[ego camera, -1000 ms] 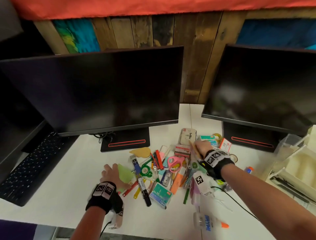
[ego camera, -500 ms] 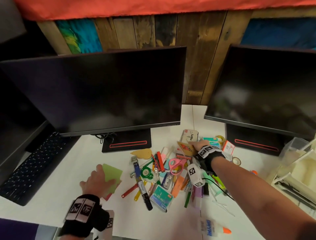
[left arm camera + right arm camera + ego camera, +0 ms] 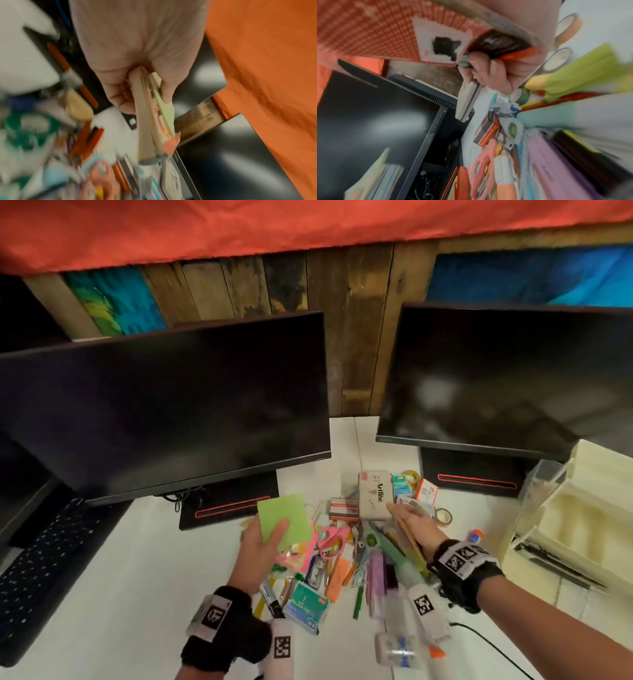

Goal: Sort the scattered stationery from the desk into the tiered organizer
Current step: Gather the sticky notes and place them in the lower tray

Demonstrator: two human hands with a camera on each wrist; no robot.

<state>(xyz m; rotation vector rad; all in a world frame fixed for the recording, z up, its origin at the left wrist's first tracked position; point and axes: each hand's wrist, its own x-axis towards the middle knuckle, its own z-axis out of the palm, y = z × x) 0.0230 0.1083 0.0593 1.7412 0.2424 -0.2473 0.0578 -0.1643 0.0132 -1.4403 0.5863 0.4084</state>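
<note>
A stack of sticky-note pads [image 3: 286, 520], green on top, is pinched in the left hand [image 3: 262, 546] above the stationery pile [image 3: 342, 570]. A red checked card and a small box [image 3: 501, 44] are gripped in the right hand [image 3: 412, 523]. The tiered organizer [image 3: 561, 518] stands at the right of the desk [image 3: 120, 577]. Most items remain unsorted; the task is judged barely begun.

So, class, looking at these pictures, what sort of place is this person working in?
Probably an office or home computer workstation: two dark monitors stand side by side on a white desk, a black keyboard lies at the left, and a cream tiered organizer stands at the right.
</note>
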